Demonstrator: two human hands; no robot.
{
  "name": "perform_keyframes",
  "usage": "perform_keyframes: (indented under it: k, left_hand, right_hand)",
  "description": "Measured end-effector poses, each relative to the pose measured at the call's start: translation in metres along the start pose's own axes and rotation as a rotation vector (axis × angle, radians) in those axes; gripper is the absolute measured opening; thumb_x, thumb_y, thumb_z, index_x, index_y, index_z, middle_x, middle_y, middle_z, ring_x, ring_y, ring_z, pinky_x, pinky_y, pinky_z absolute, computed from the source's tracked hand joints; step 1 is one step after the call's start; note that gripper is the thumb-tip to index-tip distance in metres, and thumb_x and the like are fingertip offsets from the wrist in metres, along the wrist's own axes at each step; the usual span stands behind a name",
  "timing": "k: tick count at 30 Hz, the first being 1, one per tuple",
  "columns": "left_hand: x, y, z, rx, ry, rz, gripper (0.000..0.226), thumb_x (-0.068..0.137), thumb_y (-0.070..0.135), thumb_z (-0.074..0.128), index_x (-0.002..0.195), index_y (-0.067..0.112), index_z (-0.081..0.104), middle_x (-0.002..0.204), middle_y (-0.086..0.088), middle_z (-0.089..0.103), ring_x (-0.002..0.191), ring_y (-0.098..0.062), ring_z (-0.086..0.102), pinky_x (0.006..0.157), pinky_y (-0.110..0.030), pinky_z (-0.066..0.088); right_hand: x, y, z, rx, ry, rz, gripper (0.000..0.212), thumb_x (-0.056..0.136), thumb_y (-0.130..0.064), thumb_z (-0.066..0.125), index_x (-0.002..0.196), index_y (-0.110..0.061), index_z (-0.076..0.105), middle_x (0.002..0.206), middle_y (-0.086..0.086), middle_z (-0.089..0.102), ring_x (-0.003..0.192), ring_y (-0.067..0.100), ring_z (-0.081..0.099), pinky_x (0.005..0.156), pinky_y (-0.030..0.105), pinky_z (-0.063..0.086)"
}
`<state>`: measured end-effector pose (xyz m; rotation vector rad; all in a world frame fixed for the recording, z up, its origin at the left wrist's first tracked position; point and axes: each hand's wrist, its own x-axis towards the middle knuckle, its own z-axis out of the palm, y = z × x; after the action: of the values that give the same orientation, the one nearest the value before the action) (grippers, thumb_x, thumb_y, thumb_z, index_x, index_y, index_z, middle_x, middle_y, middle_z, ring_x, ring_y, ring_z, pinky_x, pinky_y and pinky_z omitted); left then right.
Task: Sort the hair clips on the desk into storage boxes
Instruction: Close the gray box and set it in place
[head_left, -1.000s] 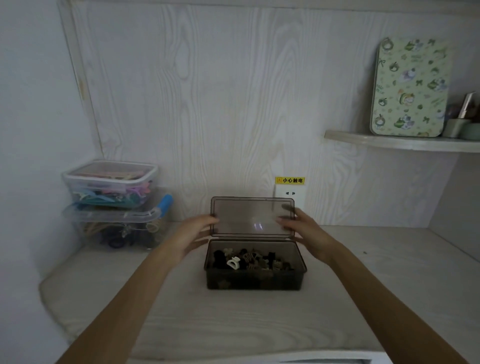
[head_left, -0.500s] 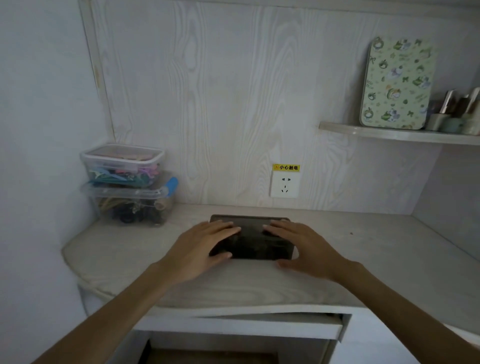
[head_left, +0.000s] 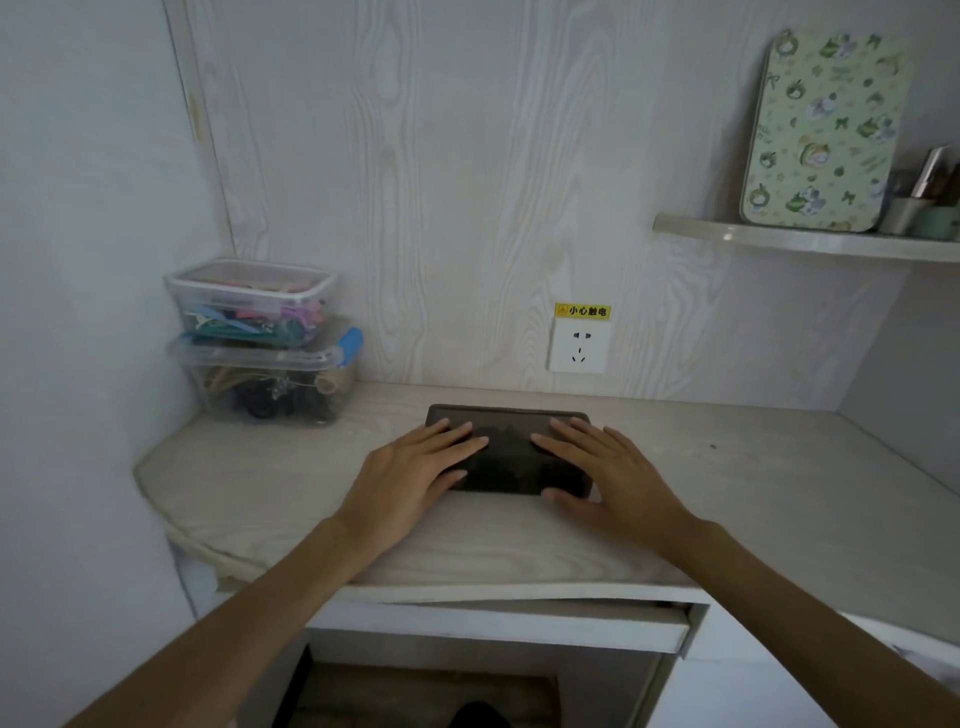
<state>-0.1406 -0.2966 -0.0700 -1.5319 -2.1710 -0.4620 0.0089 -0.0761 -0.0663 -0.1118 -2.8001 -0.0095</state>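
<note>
Desk (head_left: 727, 493): two stacked clear boxes (head_left: 260, 343), perhaps clips.

The dark box (head_left: 509, 449) is partly covered — the left hand (head_left: 410, 475) hides its left end, the right hand (head_left: 610, 475) its right end. Through the smoky lid its contents show only as dim shapes. In the lower clear box (head_left: 270, 384) the dark tangle cannot be told apart piece by piece. The cups (head_left: 922, 218) on the shelf (head_left: 779, 241) are cut off by the right edge — what stands in them is blurred.
</note>
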Motion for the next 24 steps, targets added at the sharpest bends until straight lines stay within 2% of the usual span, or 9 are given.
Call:
perform_keyframes:
  k: [3, 6, 8, 11, 13, 16, 18, 21, 24]
  left_hand:
    - [0.0, 0.0, -0.001, -0.064, -0.044, -0.045, 0.046, 0.093, 0.04, 0.041, 0.138, 0.039, 0.036, 0.147, 0.012, 0.037, 0.138, -0.009, 0.033, 0.108, -0.03, 0.039]
    - [-0.004, 0.008, -0.005, -0.102, -0.164, -0.143, 0.063, 0.092, 0.043, 0.048, 0.146, 0.038, 0.015, 0.157, 0.009, 0.008, 0.146, -0.01, 0.007, 0.118, -0.036, 0.023]
    - [-0.011, 0.024, -0.008, -0.257, -0.162, -0.336, 0.083, 0.087, 0.048, 0.054, 0.149, 0.028, 0.003, 0.159, 0.003, 0.001, 0.146, -0.016, 0.004, 0.119, -0.036, 0.017]
    - [-0.012, 0.038, -0.013, -0.63, -0.113, -0.743, 0.069, 0.09, 0.045, 0.052, 0.144, 0.011, 0.024, 0.149, -0.006, 0.035, 0.135, -0.021, 0.036, 0.106, -0.031, 0.032]
    - [-0.008, 0.035, -0.012, -0.694, -0.146, -0.812, 0.049, 0.094, 0.042, 0.047, 0.134, 0.014, 0.044, 0.134, -0.006, 0.054, 0.116, -0.019, 0.053, 0.094, -0.03, 0.041]
    - [-0.001, 0.025, -0.022, -0.68, -0.073, -0.825, 0.032, 0.095, 0.039, 0.045, 0.114, 0.018, 0.06, 0.109, -0.002, 0.066, 0.098, -0.018, 0.06, 0.074, -0.026, 0.039]
    - [0.007, 0.011, -0.037, -0.636, 0.022, -0.841, 0.03, 0.094, 0.038, 0.047, 0.107, 0.017, 0.064, 0.099, -0.004, 0.067, 0.094, -0.021, 0.062, 0.071, -0.027, 0.039]
    - [0.024, -0.024, -0.071, -0.636, 0.216, -0.806, 0.027, 0.092, 0.034, 0.052, 0.109, 0.019, 0.065, 0.1, -0.004, 0.07, 0.1, -0.024, 0.064, 0.082, -0.033, 0.047]
    - [0.042, -0.061, -0.111, -0.564, 0.363, -0.735, 0.032, 0.091, 0.031, 0.054, 0.119, 0.016, 0.06, 0.113, -0.005, 0.067, 0.106, -0.022, 0.06, 0.083, -0.028, 0.042]
  right_hand:
    - [0.003, -0.007, -0.007, 0.294, -0.038, 0.113, 0.063, 0.085, -0.071, 0.015, 0.138, -0.041, 0.032, 0.154, -0.009, 0.023, 0.143, 0.009, 0.01, 0.114, 0.03, 0.006]
    - [0.003, -0.015, -0.014, 0.634, -0.019, 0.269, 0.039, 0.099, -0.034, 0.031, 0.138, -0.032, 0.036, 0.154, -0.006, 0.021, 0.144, 0.012, 0.011, 0.111, 0.025, 0.009]
    - [0.0, -0.022, -0.016, 0.817, 0.099, 0.441, 0.047, 0.097, -0.025, 0.041, 0.143, -0.026, 0.028, 0.154, -0.001, 0.021, 0.142, 0.017, 0.018, 0.111, 0.028, 0.018]
    - [0.002, -0.033, -0.019, 1.035, 0.095, 0.784, 0.054, 0.097, -0.03, 0.042, 0.145, -0.013, 0.022, 0.149, 0.009, 0.031, 0.135, 0.026, 0.032, 0.108, 0.037, 0.029]
    - [0.009, -0.039, -0.017, 1.072, 0.01, 0.892, 0.05, 0.099, -0.03, 0.037, 0.141, -0.005, 0.029, 0.14, 0.015, 0.041, 0.127, 0.029, 0.04, 0.104, 0.036, 0.032]
    - [0.021, -0.049, -0.021, 1.063, 0.018, 0.885, 0.043, 0.099, -0.03, 0.035, 0.132, -0.003, 0.041, 0.134, 0.016, 0.047, 0.122, 0.03, 0.045, 0.105, 0.038, 0.035]
    - [0.036, -0.056, -0.031, 1.068, 0.068, 0.822, 0.035, 0.099, -0.032, 0.036, 0.118, -0.007, 0.05, 0.124, 0.017, 0.054, 0.113, 0.029, 0.052, 0.104, 0.04, 0.039]
    - [0.074, -0.074, -0.057, 1.11, 0.141, 0.685, 0.036, 0.097, -0.036, 0.038, 0.117, -0.01, 0.055, 0.107, 0.01, 0.059, 0.103, 0.024, 0.055, 0.1, 0.037, 0.041]
    - [0.123, -0.099, -0.083, 1.118, 0.207, 0.522, 0.039, 0.097, -0.037, 0.038, 0.121, -0.012, 0.055, 0.108, 0.006, 0.058, 0.104, 0.023, 0.055, 0.097, 0.035, 0.043]
